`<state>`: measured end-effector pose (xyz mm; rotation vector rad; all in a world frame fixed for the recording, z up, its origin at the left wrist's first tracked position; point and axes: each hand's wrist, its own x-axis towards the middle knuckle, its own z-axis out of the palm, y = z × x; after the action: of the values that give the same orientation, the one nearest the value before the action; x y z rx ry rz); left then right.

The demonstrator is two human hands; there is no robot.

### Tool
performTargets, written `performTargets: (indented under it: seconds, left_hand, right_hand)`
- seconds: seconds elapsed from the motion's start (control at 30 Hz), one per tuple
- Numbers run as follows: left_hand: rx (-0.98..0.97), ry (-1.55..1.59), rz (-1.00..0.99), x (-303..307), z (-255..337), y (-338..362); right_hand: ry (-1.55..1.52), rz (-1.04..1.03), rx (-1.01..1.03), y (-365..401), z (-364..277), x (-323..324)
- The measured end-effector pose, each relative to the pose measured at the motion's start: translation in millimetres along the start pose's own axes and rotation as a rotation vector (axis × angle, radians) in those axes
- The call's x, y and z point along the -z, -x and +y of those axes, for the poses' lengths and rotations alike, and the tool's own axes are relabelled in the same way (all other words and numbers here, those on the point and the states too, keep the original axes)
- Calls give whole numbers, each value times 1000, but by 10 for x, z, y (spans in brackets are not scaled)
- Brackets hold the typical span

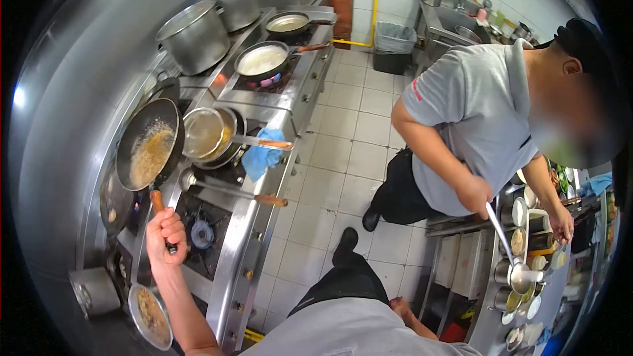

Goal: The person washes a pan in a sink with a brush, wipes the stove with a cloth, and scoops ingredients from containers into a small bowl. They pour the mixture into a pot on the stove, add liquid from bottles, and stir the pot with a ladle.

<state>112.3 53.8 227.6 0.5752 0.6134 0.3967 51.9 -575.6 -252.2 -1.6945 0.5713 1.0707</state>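
My left hand (167, 236) is closed around the wooden handle of a frying pan (125, 146), which is tilted over the back of the stove. Golden-brown, bubbling food (150, 155) lies in the pan. Just right of the pan, a strainer (203, 133) rests over another pan, its handle pointing toward the stove's front edge. A ladle (224, 188) with a wooden handle lies below it, near a lit burner (202, 233). My right hand (399, 307) hangs low beside my hip, partly hidden by my body; its fingers are not clear enough to read.
A co-worker (461, 105) stands at right, holding a ladle (524, 277) over a counter of containers. Pans (262, 60) and large pots (194, 38) stand farther along the stove. A blue cloth (264, 155) hangs near its front edge. A bowl of food (150, 316) sits at lower left.
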Motion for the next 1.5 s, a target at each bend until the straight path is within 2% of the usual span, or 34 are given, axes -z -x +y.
performTargets:
  seconds: [0.07,0.1,0.23,0.33,0.4,0.53,0.6,0.77,0.83,0.93,1.0,1.07,1.17,1.27,1.33,1.4,1.47,1.5]
  left_hand:
    - [-4,-29,-14,-343,10,-247]
    - [11,-20,-38,-500,15,-402]
    - [81,-12,-112,-1313,-14,-1007]
    - [169,-82,-243,-1756,-85,-1580]
    - [198,-101,-242,-2136,-210,-1928]
    - [287,-147,-363,-2791,-408,-2736]
    - [401,-145,-443,-3105,-566,-3194]
    - [481,-325,-527,-3995,-1067,-4396]
    - [551,-373,-571,-4405,-1178,-4902]
    - [686,-414,-765,-4955,-1453,-5606]
    - [820,-400,-738,-5307,-1651,-6215]
    - [798,-481,-599,-5886,-1940,-6317]
    - [767,-591,-651,-6545,-2392,-6887]
    - [902,-540,-649,-7100,-3000,-7373]
    - [915,-595,-696,-7537,-3348,-7490]
    - [894,-608,-833,-7914,-3715,-7619]
    - [933,-607,-728,-8245,-4106,-7845]
    - [1002,-605,-773,-8399,-4286,-7959]
  right_hand:
    - [643,109,608,10,-119,34]
    - [754,157,739,12,-185,68]
    - [218,116,202,-362,-684,198]
    - [-43,158,59,-704,-1178,348]
    - [-141,201,55,-872,-1468,442]
    - [-262,267,63,-1128,-1998,477]
    - [-301,295,49,-1257,-2177,458]
    - [-389,379,-67,-1561,-2500,239]
    - [-408,426,-115,-1668,-2612,121]
    - [-405,476,-153,-1808,-3024,-65]
    - [-406,483,-184,-1934,-3511,25]
    - [-431,500,-182,-2161,-3937,182]
    - [-473,531,-137,-2535,-4591,564]
    - [-501,558,-99,-2884,-5125,975]
    - [-506,568,-86,-3060,-5407,1285]
    - [-509,576,-81,-3198,-5621,1630]
    - [-510,592,-78,-3337,-5781,1973]
    - [-510,607,-80,-3389,-5849,2127]
